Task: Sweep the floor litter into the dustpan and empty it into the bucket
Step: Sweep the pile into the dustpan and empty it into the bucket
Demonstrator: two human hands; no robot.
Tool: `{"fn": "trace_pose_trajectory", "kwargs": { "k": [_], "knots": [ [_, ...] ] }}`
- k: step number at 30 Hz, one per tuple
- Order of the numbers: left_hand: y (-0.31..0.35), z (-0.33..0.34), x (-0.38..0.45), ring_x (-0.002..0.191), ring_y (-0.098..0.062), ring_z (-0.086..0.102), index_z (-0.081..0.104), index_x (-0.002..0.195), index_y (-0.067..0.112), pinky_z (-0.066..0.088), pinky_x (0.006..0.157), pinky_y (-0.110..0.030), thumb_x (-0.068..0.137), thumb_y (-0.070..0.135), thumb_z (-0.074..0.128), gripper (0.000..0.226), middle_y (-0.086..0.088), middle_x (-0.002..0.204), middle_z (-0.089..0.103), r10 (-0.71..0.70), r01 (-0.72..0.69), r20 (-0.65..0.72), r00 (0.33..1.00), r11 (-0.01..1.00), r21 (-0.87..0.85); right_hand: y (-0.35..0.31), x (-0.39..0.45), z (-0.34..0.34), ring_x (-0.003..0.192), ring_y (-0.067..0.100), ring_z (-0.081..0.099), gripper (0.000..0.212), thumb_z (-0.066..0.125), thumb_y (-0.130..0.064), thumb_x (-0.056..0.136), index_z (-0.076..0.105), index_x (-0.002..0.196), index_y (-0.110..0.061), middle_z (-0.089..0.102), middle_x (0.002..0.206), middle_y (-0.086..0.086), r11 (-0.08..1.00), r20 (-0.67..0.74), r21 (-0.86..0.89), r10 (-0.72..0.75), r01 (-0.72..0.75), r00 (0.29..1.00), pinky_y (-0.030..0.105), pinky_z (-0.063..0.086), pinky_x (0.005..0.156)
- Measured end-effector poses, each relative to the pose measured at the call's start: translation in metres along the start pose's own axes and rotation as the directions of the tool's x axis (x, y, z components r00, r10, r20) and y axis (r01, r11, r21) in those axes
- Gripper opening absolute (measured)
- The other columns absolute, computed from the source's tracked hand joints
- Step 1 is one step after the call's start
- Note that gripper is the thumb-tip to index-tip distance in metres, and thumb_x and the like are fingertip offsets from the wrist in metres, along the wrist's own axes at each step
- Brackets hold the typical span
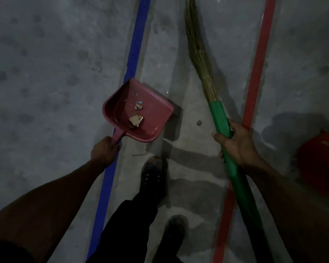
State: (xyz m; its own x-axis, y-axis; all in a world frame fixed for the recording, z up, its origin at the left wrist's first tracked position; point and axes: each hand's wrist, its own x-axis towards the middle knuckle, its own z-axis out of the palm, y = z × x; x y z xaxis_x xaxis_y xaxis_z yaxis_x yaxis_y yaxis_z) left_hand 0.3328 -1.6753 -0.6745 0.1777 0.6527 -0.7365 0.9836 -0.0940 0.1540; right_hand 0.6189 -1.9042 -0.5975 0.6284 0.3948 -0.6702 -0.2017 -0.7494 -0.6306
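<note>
My left hand (105, 149) grips the handle of a pink dustpan (152, 128), which is held over the grey floor with its open lip pointing up and right. Scraps of litter (135, 119) lie inside the pan. My right hand (235, 144) grips the green handle of a broom (219, 116), whose straw bristles (197, 46) stretch away toward the top of the view. A red bucket (320, 166) shows partly at the right edge, to the right of my right hand.
A blue tape line (135, 46) and a red tape line (258, 63) run along the concrete floor. My two dark shoes (154, 177) stand between them. A small dark speck (199, 123) lies on the floor beside the broom.
</note>
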Motion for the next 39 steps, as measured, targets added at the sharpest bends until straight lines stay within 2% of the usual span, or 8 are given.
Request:
{"fn": "trace_pose_trajectory", "kwargs": {
  "k": [7,9,13,15,22,28,34,39],
  "knots": [
    [-0.026,0.049,0.003,0.104,-0.04,0.059,0.058,0.108,0.002,0.043,0.077,-0.037,0.094,0.036,0.059,0.037,-0.024,0.113,0.061,-0.016,0.016,-0.022,1.0,1.0,0.0,0.031,0.016,0.019,0.036,0.014,0.055,0.028,0.064,-0.021,0.092,0.049,0.11,-0.036,0.06,0.083,0.005,0.992,0.005,-0.092,0.087,-0.086,0.996,0.025,0.044,0.035],
    [-0.029,0.054,0.006,0.105,-0.04,0.058,0.057,0.112,0.002,0.043,0.077,-0.037,0.095,0.037,0.058,0.038,-0.024,0.114,0.061,-0.019,0.019,-0.017,1.0,1.0,0.012,0.04,0.011,0.025,0.044,0.018,0.056,0.027,0.062,-0.02,0.093,0.046,0.11,-0.034,0.059,0.084,0.004,0.975,0.053,-0.22,0.057,-0.044,0.997,0.022,0.041,0.035],
    [-0.027,0.058,0.012,0.109,-0.041,0.057,0.056,0.116,0.002,0.045,0.084,-0.039,0.095,0.037,0.057,0.042,-0.025,0.119,0.059,-0.037,0.038,-0.026,0.999,0.999,0.026,0.075,-0.029,0.047,0.07,0.019,0.06,0.043,0.06,-0.02,0.092,0.045,0.133,-0.02,0.063,0.1,0.007,0.868,0.22,-0.482,-0.012,0.119,0.975,0.024,0.044,0.06],
    [-0.023,0.057,0.016,0.109,-0.041,0.057,0.055,0.115,0.002,0.046,0.083,-0.04,0.094,0.038,0.058,0.042,-0.025,0.119,0.059,-0.043,0.045,-0.033,0.999,0.998,0.035,0.091,-0.061,0.061,0.082,0.02,0.06,0.059,0.061,-0.021,0.093,0.037,0.147,-0.018,0.063,0.113,0.011,0.883,0.269,-0.458,0.031,0.1,0.963,0.027,0.048,0.072],
    [-0.018,0.048,0.023,0.082,-0.027,0.05,0.048,0.101,0.01,0.037,0.064,-0.033,0.093,0.041,0.058,0.033,-0.014,0.1,0.055,-0.063,0.063,0.005,0.998,0.998,0.025,0.112,-0.125,0.058,0.081,0.01,0.052,0.068,0.062,-0.036,0.092,0.028,0.151,-0.038,0.064,0.12,0.003,0.922,0.316,-0.373,0.022,0.103,0.949,0.026,0.044,0.07],
    [-0.031,0.047,0.015,0.097,-0.038,0.058,0.053,0.112,0.001,0.039,0.069,-0.034,0.094,0.041,0.055,0.044,-0.022,0.113,0.06,-0.078,0.077,0.012,0.997,0.996,0.048,0.097,-0.094,0.031,0.038,0.011,0.056,0.056,0.065,-0.026,0.088,0.044,0.13,-0.055,0.063,0.071,0.0,0.979,0.14,-0.185,-0.058,0.083,0.989,0.027,0.045,0.037],
    [-0.037,0.049,0.015,0.065,-0.019,0.042,0.052,0.109,0.005,0.032,0.053,-0.03,0.093,0.042,0.055,0.041,-0.009,0.092,0.049,-0.102,0.103,-0.021,0.995,0.993,0.057,0.084,-0.055,0.052,0.04,0.011,0.059,0.039,0.06,-0.02,0.089,0.046,0.108,-0.052,0.062,0.078,0.007,0.965,0.234,-0.249,-0.017,0.076,0.972,0.021,0.042,0.034],
    [-0.033,0.051,0.018,0.064,-0.017,0.04,0.052,0.111,0.004,0.029,0.051,-0.029,0.092,0.039,0.058,0.04,-0.006,0.088,0.045,-0.09,0.091,-0.027,0.996,0.996,0.027,0.111,-0.097,0.076,0.048,-0.003,0.049,0.059,0.061,-0.028,0.09,0.037,0.139,-0.049,0.062,0.094,-0.005,0.925,0.345,-0.365,0.034,0.101,0.938,0.015,0.04,0.046]
  ]
}}
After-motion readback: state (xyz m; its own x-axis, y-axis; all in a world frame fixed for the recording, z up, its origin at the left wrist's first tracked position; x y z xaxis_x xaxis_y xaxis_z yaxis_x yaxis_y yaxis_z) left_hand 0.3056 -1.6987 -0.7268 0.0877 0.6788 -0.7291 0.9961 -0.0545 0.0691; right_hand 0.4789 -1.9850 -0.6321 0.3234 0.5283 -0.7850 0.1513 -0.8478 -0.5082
